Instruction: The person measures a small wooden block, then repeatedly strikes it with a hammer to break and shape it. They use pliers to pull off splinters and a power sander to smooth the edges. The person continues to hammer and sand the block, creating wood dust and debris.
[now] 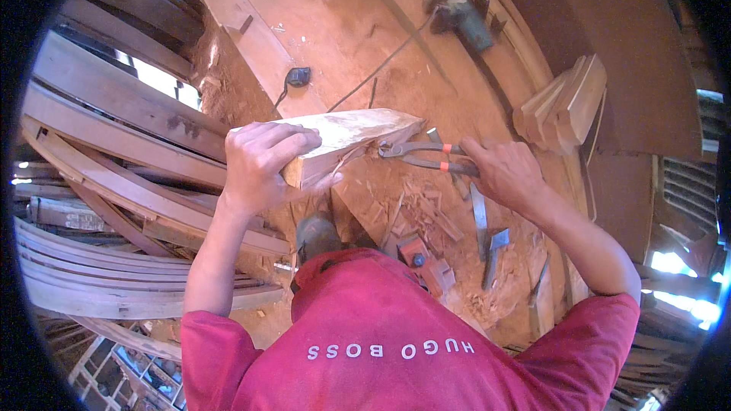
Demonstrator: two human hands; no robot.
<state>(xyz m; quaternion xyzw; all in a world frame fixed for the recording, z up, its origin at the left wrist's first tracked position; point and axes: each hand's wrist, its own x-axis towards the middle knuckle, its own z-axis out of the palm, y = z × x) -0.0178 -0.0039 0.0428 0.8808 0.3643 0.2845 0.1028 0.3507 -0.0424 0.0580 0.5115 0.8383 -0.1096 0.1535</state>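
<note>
Dusty wkshp floor (365, 23); pale, ragged-sided wood blk (339, 128); L grip (263, 156) clamped on it, R grip (504, 171) clamped on pincers (396, 150).

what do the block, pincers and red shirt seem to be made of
Block: bare, rough wood, by its streaky grain and splintered side. Pincers: probably steel, by their dull grey metallic look; the orange bands could be tape or plastic. Shirt: matte red cloth, softly creased; fibre unclear.

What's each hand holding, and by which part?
Left hand: wooden block, by its left end. Right hand: pincers, by the ends of the handles.
</note>
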